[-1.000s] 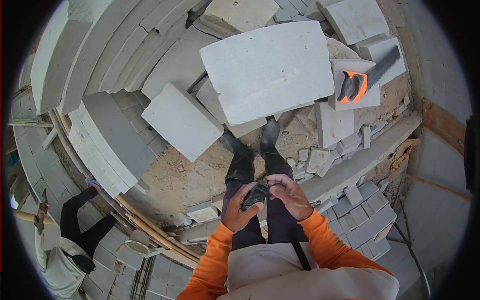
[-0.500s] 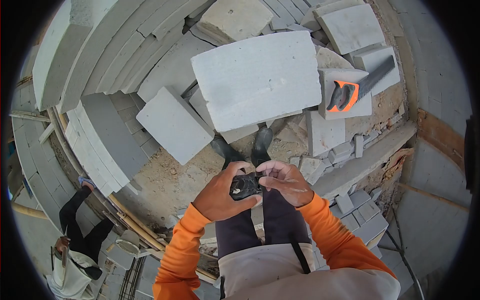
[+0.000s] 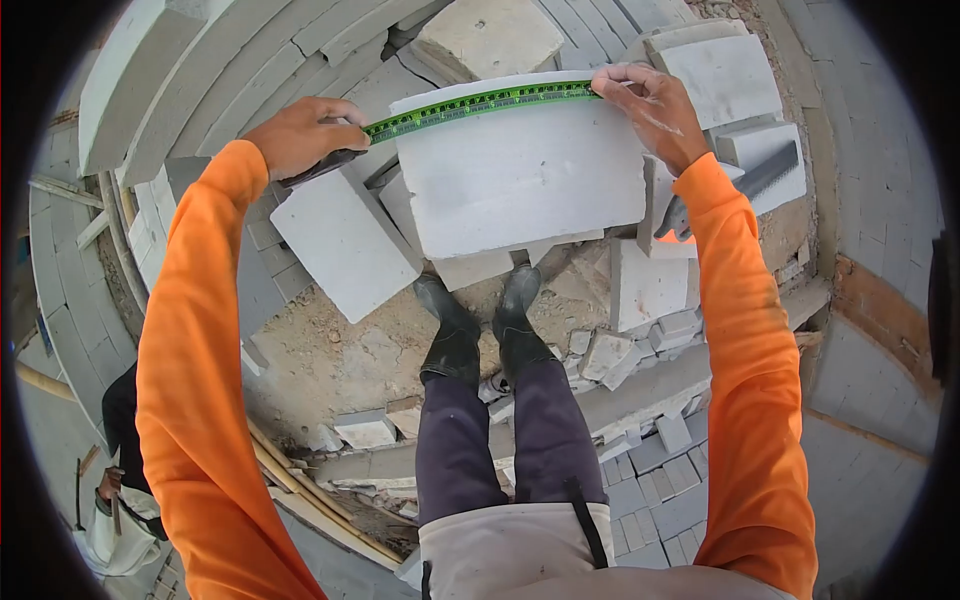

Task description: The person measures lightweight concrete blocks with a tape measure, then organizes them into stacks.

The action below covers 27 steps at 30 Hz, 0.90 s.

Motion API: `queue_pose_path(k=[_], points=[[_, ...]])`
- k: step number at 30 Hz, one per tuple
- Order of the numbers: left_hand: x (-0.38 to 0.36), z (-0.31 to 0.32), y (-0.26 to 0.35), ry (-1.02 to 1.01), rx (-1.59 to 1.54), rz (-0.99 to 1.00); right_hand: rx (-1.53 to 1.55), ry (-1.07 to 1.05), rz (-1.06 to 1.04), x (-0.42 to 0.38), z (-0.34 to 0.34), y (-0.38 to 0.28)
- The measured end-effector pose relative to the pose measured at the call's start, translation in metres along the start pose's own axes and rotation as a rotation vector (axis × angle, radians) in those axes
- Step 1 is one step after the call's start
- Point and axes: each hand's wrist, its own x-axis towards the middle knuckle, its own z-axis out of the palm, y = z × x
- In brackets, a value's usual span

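A green tape measure [image 3: 480,105] is drawn out across the far edge of a large pale block [image 3: 525,180]. Its dark case sits in my left hand [image 3: 308,138], fingers wrapped round it, just beyond the block's left side. At the far right corner my right hand [image 3: 655,108] pinches the tape's free end against the block. Under my right forearm lies a handsaw [image 3: 770,180], its handle partly hidden by the orange sleeve.
Another block [image 3: 345,240] leans at the left of the large one. Stacked blocks [image 3: 220,85] rise at the upper left. Rubble [image 3: 610,355] lies right of my boots [image 3: 450,325]. Another person [image 3: 125,480] is at the lower left, beside bamboo poles [image 3: 320,500].
Both hands have moved from in front of my waist out to the large block and spread apart. The tape is now pulled out between them. My right arm now covers part of the saw.
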Motion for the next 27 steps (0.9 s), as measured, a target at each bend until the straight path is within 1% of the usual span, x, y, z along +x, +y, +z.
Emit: queue_pose_path(k=[1, 2, 3, 4, 6, 7, 10, 13, 16, 19, 22, 25, 27], points=[[0.005, -0.006, 0.001, -0.01, 0.028, -0.048, -0.099, 0.022, -0.104, 0.009, 0.003, 0.007], [0.012, -0.006, -0.003, 0.037, 0.037, -0.029, -0.196, 0.045, -0.206, 0.017, 0.006, 0.015], [0.02, -0.003, -0.009, 0.078, 0.046, -0.01, -0.176, -0.033, -0.115, 0.025, 0.006, 0.02], [0.028, -0.001, -0.015, 0.117, 0.055, 0.011, -0.148, -0.028, -0.094, 0.028, 0.007, 0.022], [0.042, -0.006, -0.019, 0.041, 0.051, 0.046, -0.096, -0.018, -0.042, 0.03, 0.007, 0.024], [0.046, -0.007, -0.021, 0.004, 0.048, 0.066, -0.052, -0.052, 0.038, 0.03, 0.005, 0.021], [0.049, -0.006, -0.018, 0.02, 0.094, 0.053, 0.036, -0.042, 0.022, 0.027, 0.007, 0.025], [0.054, -0.006, -0.02, 0.013, 0.121, 0.058, 0.014, -0.049, 0.008, 0.029, 0.007, 0.024], [0.054, -0.008, -0.021, -0.006, 0.119, 0.058, 0.044, -0.113, 0.085, 0.03, 0.006, 0.021], [0.054, -0.007, -0.018, -0.011, 0.138, 0.045, 0.031, -0.094, 0.067, 0.029, 0.007, 0.017], [0.055, -0.008, -0.012, -0.013, 0.07, 0.026, 0.151, -0.13, 0.146, 0.03, 0.004, 0.019], [0.061, -0.006, -0.009, -0.004, 0.001, 0.034, 0.188, -0.159, 0.21, 0.031, -0.001, 0.019], [0.06, -0.007, -0.003, 0.003, 0.083, 0.047, 0.172, -0.158, 0.201, 0.031, -0.001, 0.022]])
